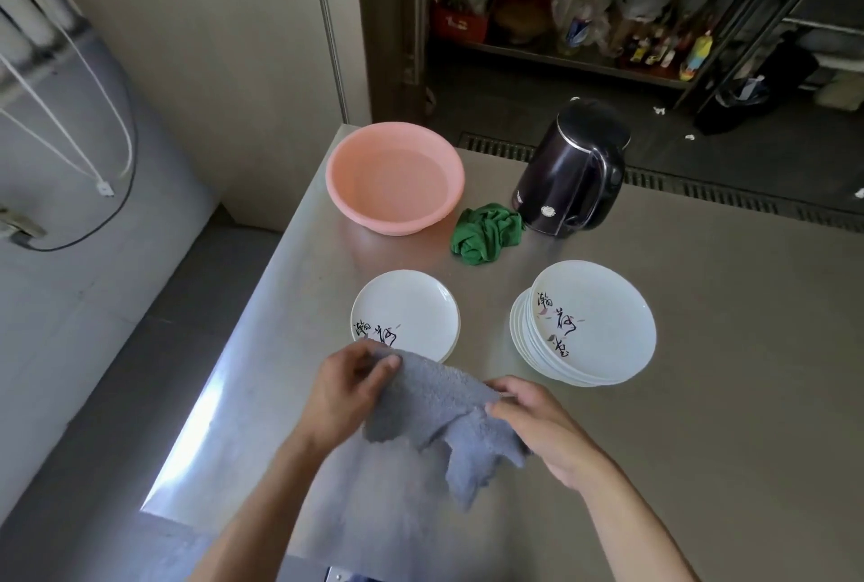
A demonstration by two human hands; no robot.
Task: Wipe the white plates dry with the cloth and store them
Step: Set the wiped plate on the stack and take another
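A grey terry cloth hangs between both hands above the near part of the steel table. My left hand pinches its left upper edge, and my right hand grips its right side. Just beyond the cloth lie white plates with black writing, a low pile whose near rim the cloth and my left hand cover. To the right stands a taller, slightly fanned stack of the same white plates.
A pink plastic basin sits at the table's far left corner. Beside it lie a crumpled green cloth and a black electric kettle. The steel table drops off at its left edge. Shelves with bottles stand behind.
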